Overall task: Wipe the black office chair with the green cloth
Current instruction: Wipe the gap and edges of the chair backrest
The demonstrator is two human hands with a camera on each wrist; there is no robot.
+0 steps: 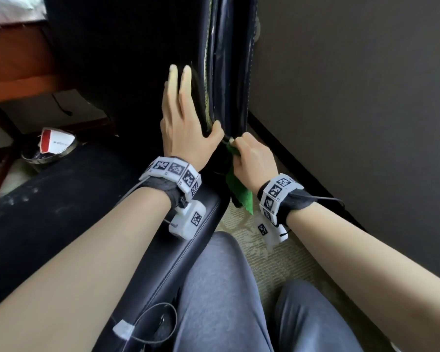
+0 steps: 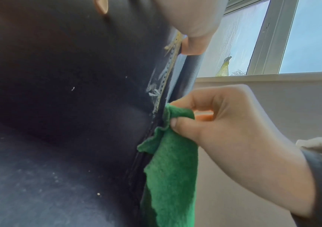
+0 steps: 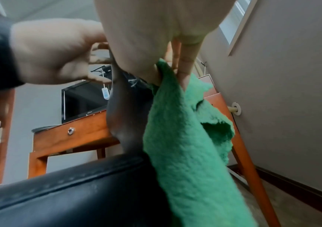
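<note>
The black office chair (image 1: 127,59) fills the left and centre of the head view, its backrest upright and its dusty seat (image 1: 61,199) in front. My left hand (image 1: 186,123) lies flat on the backrest's right edge, fingers straight, thumb hooked round the worn seam (image 2: 168,72). My right hand (image 1: 252,158) pinches the green cloth (image 1: 239,191) and presses its top into the crease low on the backrest's side. The cloth (image 2: 171,176) hangs down below the fist. From the right wrist the cloth (image 3: 185,145) drapes beside the chair's leather (image 3: 69,192).
A grey wall (image 1: 353,97) with a dark skirting board stands close on the right. A wooden desk (image 1: 15,59) and a round bin (image 1: 48,151) with a red-and-white package are on the left. My grey-trousered knees (image 1: 221,288) are at the chair's edge, over pale carpet.
</note>
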